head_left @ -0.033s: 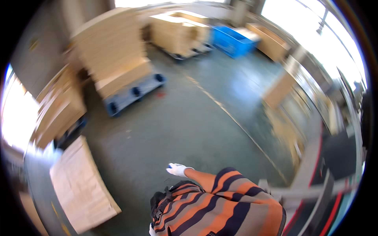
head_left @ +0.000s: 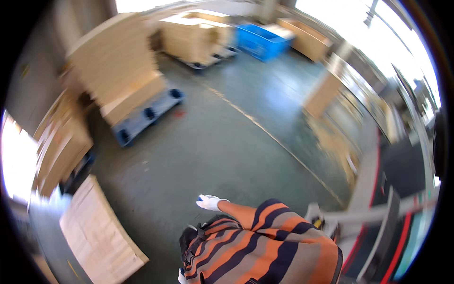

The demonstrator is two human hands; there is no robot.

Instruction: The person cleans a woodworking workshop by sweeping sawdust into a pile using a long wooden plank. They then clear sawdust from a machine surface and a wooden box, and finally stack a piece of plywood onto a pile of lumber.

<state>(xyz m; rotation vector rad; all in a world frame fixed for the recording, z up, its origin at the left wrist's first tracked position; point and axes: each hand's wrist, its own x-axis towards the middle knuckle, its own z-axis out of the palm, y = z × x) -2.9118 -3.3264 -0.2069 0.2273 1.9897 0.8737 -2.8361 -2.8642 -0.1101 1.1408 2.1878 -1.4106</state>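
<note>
My right hand (head_left: pixel 208 202), in a white glove with blue at the fingertips, hangs over the grey-green floor with nothing visible in it. Its fingers are loosely bent and a little apart. Beyond the bare forearm comes a sleeve striped orange, grey and dark blue (head_left: pixel 279 222). Of my left hand (head_left: pixel 181 276) only a bit of white glove shows at the lower edge, beside the striped clothing; its fingers are hidden. A pale wooden sheet (head_left: pixel 101 232) lies to the left, apart from both hands.
Tall stacked boards (head_left: pixel 113 61) stand on a blue-grey pallet (head_left: pixel 149 116) at far left. More stacked boards (head_left: pixel 64 144) are left of them. Farther back are a wood stack (head_left: pixel 194 42), blue crate (head_left: pixel 262 42) and brown box (head_left: pixel 305 40). A machine with a grey rail (head_left: pixel 364 214) flanks my right.
The view has swung slightly right, so most of the room sits farther left in the picture. My right hand has shifted slightly left in the picture, still without any visible object.
</note>
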